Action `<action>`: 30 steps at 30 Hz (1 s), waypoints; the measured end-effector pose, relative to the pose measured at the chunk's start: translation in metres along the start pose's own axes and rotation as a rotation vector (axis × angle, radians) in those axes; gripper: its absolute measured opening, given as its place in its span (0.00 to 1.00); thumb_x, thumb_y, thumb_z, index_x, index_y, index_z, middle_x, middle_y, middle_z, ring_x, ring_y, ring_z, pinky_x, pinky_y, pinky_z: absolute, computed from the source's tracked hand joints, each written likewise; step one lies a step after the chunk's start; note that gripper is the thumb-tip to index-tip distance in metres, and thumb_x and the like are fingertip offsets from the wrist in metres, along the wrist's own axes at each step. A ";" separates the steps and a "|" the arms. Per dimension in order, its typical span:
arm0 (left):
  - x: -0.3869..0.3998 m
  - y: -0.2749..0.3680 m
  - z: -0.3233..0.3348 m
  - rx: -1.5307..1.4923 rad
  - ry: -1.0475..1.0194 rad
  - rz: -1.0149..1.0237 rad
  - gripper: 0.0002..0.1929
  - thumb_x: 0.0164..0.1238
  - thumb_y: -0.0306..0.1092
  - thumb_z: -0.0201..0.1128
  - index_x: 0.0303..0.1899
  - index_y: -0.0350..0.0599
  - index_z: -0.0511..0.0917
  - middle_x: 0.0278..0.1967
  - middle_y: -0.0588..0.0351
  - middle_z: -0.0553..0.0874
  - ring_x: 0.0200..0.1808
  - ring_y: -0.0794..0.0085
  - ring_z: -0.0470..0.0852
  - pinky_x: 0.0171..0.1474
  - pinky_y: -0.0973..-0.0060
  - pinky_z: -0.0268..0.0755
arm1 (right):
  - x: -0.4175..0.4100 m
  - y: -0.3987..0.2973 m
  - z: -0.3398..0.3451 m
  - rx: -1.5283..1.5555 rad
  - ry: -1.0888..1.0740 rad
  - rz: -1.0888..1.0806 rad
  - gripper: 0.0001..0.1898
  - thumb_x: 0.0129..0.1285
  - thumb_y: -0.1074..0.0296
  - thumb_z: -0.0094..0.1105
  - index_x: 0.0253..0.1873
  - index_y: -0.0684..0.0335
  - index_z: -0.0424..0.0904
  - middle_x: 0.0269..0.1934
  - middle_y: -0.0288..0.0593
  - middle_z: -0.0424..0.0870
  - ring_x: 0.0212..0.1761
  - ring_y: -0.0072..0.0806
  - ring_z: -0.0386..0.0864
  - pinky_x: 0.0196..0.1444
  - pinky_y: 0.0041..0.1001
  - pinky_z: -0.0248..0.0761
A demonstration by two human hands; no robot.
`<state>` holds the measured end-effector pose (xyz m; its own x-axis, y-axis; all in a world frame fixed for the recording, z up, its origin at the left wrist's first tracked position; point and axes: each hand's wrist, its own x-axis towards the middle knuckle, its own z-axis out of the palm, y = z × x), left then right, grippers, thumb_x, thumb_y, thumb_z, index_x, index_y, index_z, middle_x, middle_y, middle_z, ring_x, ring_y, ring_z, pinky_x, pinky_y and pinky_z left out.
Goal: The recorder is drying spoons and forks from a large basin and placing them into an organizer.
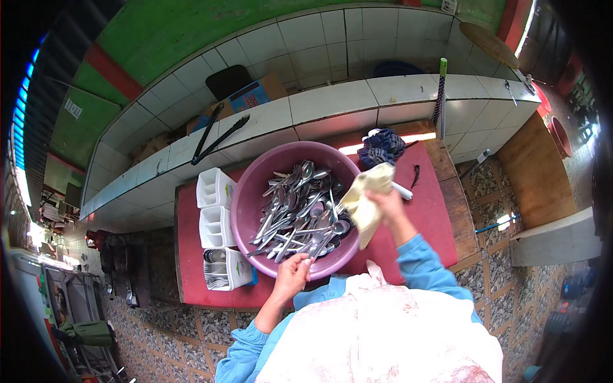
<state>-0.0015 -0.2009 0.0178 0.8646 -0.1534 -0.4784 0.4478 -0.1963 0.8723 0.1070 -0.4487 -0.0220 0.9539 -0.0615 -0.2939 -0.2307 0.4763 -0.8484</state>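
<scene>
A wide mauve plastic basin [249, 186] holds a heap of metal spoons and forks [306, 215]. At its near rim, my left hand [292, 275] pinches the handle of a piece of cutlery [313, 251]; its far end blends into the heap. My right hand [387, 205] grips a pale yellow cloth [368, 191], which hangs over the basin's right rim. Left of the basin stand three white plastic cutlery holders with compartments. Spoons and forks fill the nearest holder [239, 270]. No cutlery shows in the middle holder [215, 227] or the far holder [210, 187].
The basin stands on a red-topped table [431, 230] with a wooden edge. Behind the basin lies a dark blue crumpled cloth [381, 147]; a white cylindrical object [402, 191] is beside my right hand. Black tongs [218, 139] rest on the white tiled ledge [335, 98].
</scene>
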 end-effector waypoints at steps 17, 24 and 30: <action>0.014 0.010 0.029 0.010 -0.046 0.123 0.09 0.63 0.33 0.46 0.35 0.38 0.73 0.12 0.64 0.69 0.08 0.87 0.63 0.11 0.89 0.55 | -0.032 0.021 0.040 -0.084 -0.240 0.190 0.15 0.43 0.78 0.62 0.40 0.66 0.74 0.34 0.40 0.78 0.34 0.25 0.76 0.38 0.24 0.70; 0.014 -0.008 0.012 -0.206 0.121 0.081 0.10 0.63 0.34 0.46 0.33 0.39 0.73 0.14 0.62 0.72 0.11 0.85 0.66 0.14 0.89 0.57 | 0.004 -0.021 -0.013 0.291 -0.153 0.127 0.19 0.52 0.66 0.55 0.47 0.68 0.66 0.40 0.47 0.75 0.39 0.33 0.76 0.43 0.31 0.71; 0.041 -0.010 0.049 0.005 0.093 0.303 0.09 0.61 0.31 0.47 0.31 0.36 0.74 0.24 0.60 0.79 0.26 0.83 0.74 0.29 0.85 0.65 | -0.049 0.037 0.036 0.278 -0.484 0.472 0.22 0.51 0.67 0.57 0.51 0.64 0.64 0.43 0.41 0.74 0.44 0.28 0.73 0.49 0.29 0.66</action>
<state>0.0181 -0.2525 -0.0151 0.9757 -0.1164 -0.1858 0.1662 -0.1597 0.9731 0.0590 -0.3961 -0.0232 0.7579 0.5691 -0.3189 -0.6423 0.5656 -0.5173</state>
